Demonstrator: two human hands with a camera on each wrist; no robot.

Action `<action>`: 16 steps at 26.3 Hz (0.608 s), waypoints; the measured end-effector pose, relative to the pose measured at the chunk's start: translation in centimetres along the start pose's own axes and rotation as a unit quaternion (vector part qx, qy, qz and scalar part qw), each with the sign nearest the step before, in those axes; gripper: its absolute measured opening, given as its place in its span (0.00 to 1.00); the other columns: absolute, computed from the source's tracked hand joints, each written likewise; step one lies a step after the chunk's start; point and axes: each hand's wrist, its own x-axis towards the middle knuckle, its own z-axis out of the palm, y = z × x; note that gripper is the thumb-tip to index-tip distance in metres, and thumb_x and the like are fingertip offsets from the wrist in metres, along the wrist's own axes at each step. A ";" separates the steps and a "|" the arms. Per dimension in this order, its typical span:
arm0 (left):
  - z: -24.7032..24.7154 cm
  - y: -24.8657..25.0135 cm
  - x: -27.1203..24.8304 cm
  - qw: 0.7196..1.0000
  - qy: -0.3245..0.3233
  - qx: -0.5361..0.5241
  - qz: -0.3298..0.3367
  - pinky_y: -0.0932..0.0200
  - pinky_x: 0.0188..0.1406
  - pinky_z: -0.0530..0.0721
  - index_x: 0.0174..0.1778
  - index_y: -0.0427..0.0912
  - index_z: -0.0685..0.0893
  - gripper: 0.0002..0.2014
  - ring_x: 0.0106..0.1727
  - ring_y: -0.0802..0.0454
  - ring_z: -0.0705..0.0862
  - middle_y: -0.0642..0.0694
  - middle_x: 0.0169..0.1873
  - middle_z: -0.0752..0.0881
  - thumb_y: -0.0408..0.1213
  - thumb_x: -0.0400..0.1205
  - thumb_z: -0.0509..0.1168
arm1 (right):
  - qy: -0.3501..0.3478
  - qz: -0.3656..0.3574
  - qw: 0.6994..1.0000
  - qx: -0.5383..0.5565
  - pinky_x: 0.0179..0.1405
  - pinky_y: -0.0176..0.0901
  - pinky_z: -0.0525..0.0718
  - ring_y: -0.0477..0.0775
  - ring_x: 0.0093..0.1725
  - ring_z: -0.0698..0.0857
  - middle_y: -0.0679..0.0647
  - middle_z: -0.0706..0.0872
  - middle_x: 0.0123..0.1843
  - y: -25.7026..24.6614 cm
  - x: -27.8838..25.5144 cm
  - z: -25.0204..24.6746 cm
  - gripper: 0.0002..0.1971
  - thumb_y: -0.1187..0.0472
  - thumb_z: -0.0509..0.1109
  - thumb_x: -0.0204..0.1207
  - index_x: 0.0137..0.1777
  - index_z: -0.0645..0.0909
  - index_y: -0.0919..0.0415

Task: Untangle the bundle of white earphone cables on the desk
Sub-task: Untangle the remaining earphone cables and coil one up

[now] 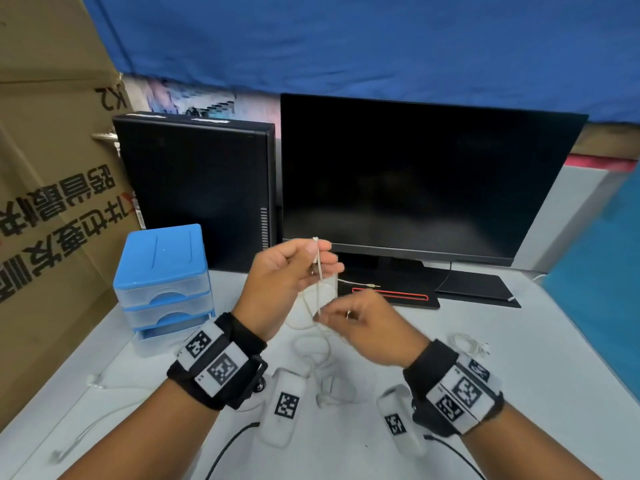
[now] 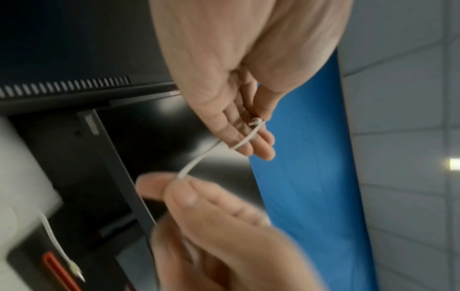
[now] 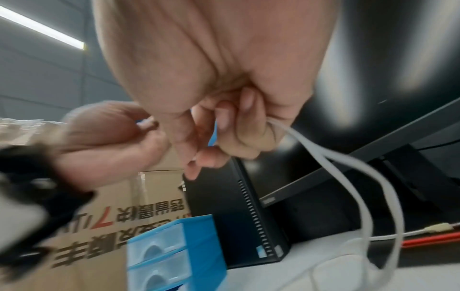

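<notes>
Head view: my left hand (image 1: pixel 287 271) pinches the cable (image 1: pixel 319 271) high — keeping it taut. My right hand (image 1: pixel 360 323) grips it lower, to work loops free.

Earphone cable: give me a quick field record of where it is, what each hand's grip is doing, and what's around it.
cable: white earphone cable, lifted, short stretch between both hands
left hand: upper, pinches cable near an earbud
right hand: lower, pinches cable
slack: loops hang to the desk
plug: jack end on the monitor base
nearby: blue drawer unit, dark monitor
</notes>
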 end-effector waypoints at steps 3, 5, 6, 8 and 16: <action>-0.9 -1.4 0.4 0.976 0.019 0.201 0.083 0.54 0.54 0.85 0.48 0.43 0.89 0.12 0.47 0.51 0.91 0.48 0.40 0.92 0.37 0.88 0.59 | -0.060 -0.040 0.997 -0.037 0.36 0.40 0.79 0.45 0.32 0.79 0.46 0.83 0.32 -3.2 -1.8 -0.6 0.10 0.59 0.67 0.84 0.47 0.89 0.57; -0.9 -2.3 -0.4 0.966 -0.020 0.241 0.092 0.57 0.51 0.82 0.45 0.40 0.87 0.15 0.43 0.54 0.88 0.49 0.37 0.90 0.39 0.88 0.57 | -0.003 -0.080 0.997 -0.018 0.35 0.46 0.78 0.57 0.32 0.77 0.52 0.81 0.33 -5.1 -1.8 -2.4 0.10 0.63 0.64 0.86 0.46 0.86 0.61; -0.6 -2.4 -0.9 0.969 -0.043 0.226 0.085 0.58 0.50 0.81 0.44 0.38 0.86 0.16 0.40 0.53 0.87 0.47 0.36 0.89 0.40 0.88 0.56 | 0.043 -0.089 0.995 -0.004 0.35 0.48 0.78 0.58 0.33 0.76 0.50 0.80 0.32 -5.3 -1.5 -3.4 0.11 0.64 0.63 0.86 0.45 0.85 0.62; 0.2 -1.9 -1.9 0.981 -0.084 0.161 0.065 0.59 0.48 0.81 0.45 0.38 0.86 0.16 0.37 0.50 0.85 0.43 0.34 0.86 0.39 0.87 0.54 | 0.135 -0.078 0.988 0.016 0.34 0.44 0.77 0.52 0.31 0.75 0.43 0.78 0.30 -4.7 -0.3 -4.5 0.11 0.64 0.63 0.86 0.45 0.85 0.63; 0.3 0.8 -0.6 0.995 -0.004 0.061 0.075 0.60 0.48 0.86 0.51 0.40 0.88 0.13 0.43 0.49 0.90 0.46 0.36 0.90 0.35 0.89 0.56 | -0.022 -0.009 0.999 -0.027 0.40 0.39 0.79 0.39 0.34 0.78 0.38 0.84 0.32 -1.8 -0.5 0.0 0.12 0.60 0.66 0.84 0.45 0.90 0.53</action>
